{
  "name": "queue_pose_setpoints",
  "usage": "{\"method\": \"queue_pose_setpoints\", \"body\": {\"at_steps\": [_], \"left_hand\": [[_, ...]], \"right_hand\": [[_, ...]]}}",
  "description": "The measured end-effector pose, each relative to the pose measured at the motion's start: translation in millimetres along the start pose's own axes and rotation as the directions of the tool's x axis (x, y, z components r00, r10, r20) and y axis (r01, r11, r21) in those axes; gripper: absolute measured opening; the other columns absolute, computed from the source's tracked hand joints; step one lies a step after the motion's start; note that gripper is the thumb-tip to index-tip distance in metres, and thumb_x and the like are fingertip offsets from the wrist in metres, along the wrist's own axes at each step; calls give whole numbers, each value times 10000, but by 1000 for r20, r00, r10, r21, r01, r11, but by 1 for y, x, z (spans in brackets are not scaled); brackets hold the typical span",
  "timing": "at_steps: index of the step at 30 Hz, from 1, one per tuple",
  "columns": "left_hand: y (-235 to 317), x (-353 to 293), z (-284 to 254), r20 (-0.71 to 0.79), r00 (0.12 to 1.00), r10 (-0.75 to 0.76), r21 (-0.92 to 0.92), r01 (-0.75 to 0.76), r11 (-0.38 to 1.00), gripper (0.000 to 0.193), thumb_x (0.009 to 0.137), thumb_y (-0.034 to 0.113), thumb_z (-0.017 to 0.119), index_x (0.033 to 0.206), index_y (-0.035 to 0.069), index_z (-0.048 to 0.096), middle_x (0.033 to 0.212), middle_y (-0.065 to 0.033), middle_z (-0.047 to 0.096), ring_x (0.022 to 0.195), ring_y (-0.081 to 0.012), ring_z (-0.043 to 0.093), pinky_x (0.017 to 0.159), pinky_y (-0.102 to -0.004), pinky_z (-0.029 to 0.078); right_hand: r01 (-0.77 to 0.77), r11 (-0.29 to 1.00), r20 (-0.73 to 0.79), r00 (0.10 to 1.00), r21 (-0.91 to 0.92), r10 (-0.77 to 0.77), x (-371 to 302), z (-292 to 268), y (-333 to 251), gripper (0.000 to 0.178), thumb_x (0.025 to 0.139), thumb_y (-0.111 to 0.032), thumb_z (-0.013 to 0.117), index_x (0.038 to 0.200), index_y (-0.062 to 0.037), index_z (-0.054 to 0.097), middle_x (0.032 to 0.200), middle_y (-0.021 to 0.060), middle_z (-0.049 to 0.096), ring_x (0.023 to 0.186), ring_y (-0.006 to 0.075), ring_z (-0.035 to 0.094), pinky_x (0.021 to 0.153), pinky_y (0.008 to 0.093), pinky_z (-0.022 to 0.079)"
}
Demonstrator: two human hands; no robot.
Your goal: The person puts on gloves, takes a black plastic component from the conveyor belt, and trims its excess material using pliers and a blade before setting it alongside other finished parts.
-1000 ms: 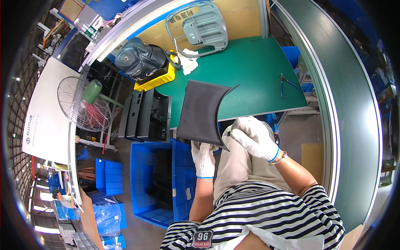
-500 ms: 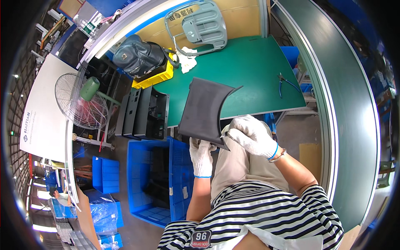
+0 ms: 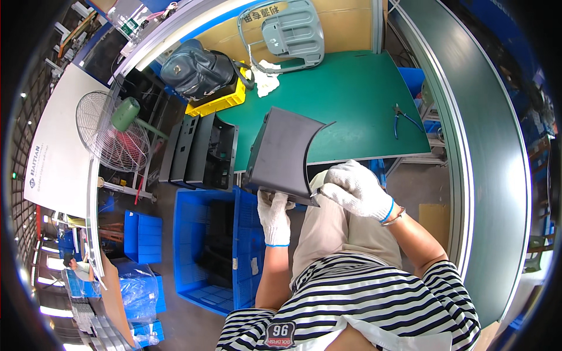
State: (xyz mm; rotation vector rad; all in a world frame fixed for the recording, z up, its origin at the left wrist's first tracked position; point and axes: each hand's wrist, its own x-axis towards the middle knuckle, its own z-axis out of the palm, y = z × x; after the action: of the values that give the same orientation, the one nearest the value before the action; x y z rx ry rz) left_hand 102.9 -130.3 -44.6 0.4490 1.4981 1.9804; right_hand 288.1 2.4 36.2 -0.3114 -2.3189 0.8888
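Observation:
A dark grey curved plastic panel [image 3: 285, 149] is held up in front of my lap, its concave edge facing right. My left hand [image 3: 273, 222], in a white knit glove, grips it from below at the near edge; some fingers are hidden behind it. My right hand [image 3: 353, 190], gloved too, is closed in a pinch at the panel's near right corner. A small, light-coloured tip shows between those fingers and the corner, too small to name. Left of the panel, several similar dark plastic housings [image 3: 202, 151] stand side by side at the table's edge.
Beyond the panel is a green table [image 3: 357, 93] with blue-handled pliers [image 3: 404, 119], a white cloth [image 3: 266, 82] and a grey plastic frame [image 3: 293, 36]. A dark backpack [image 3: 198, 70] sits on a yellow crate [image 3: 218, 105]. A blue crate [image 3: 244, 281] with dark parts stands left; a fan [image 3: 114, 131] is beyond.
The panel has tilted slightly and shifted a little left, showing more of its left side. My left hand has moved slightly left with it. My right hand stays at the corner.

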Motion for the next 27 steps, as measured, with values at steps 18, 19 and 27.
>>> {"method": "queue_pose_setpoints", "body": {"at_steps": [18,19,27], "left_hand": [[43,14,-19,-217,964,157,310,-84,947,395,832,89,726,1192,45,571,948,-26,579,741,-74,563,584,-216,518],[42,14,-20,-217,964,156,307,-85,948,395,832,89,726,1192,45,571,948,-26,579,741,-74,563,584,-216,518],[40,11,-15,-214,969,127,323,-52,945,343,846,160,731,1143,62,589,812,24,546,677,-53,510,576,-221,494]], "right_hand": [[-276,722,81,953,635,292,12,35,-7,194,962,-190,606,862,-31,556,761,32,506,739,107,465,697,281,434],[-261,797,46,958,545,282,15,40,-8,201,951,-192,623,849,-37,545,743,34,494,708,120,466,669,293,435],[98,995,-125,988,22,-94,24,43,-8,78,858,-66,641,898,-40,579,751,112,560,702,288,557,670,365,468]]}}
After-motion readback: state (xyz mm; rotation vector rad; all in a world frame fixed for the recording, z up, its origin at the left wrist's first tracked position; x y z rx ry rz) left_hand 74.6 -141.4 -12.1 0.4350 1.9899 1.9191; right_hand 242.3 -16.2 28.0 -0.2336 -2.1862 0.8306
